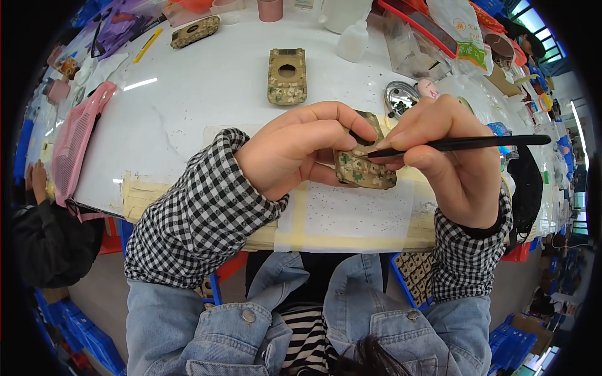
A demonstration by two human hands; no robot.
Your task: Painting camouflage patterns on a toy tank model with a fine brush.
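My left hand (pixel 282 147) is closed around a camouflage-patterned casing (pixel 367 172), holding it tilted above the near edge of the table. Between the thumb and fingers of my right hand (pixel 461 169) is a slim black pen-shaped tool (pixel 501 141). Its pointed tip meets the upper part of the casing or hovers just over it; I cannot tell which. My fingers hide much of the casing. Beneath it, a white sheet (pixel 351 216) scattered with tiny dark specks is taped down. A second camouflage casing (pixel 278 80) with a round opening lies farther back.
A round dish (pixel 394 95) with small dark bits stands beyond my right hand. Farther back are another camouflage casing (pixel 182 41), a yellow pen (pixel 148 45), a white squeeze bottle (pixel 353 44) and a red-edged phone (pixel 423 28). A pink mesh basket (pixel 78 144) stands left; blue crates (pixel 401 285) sit below.
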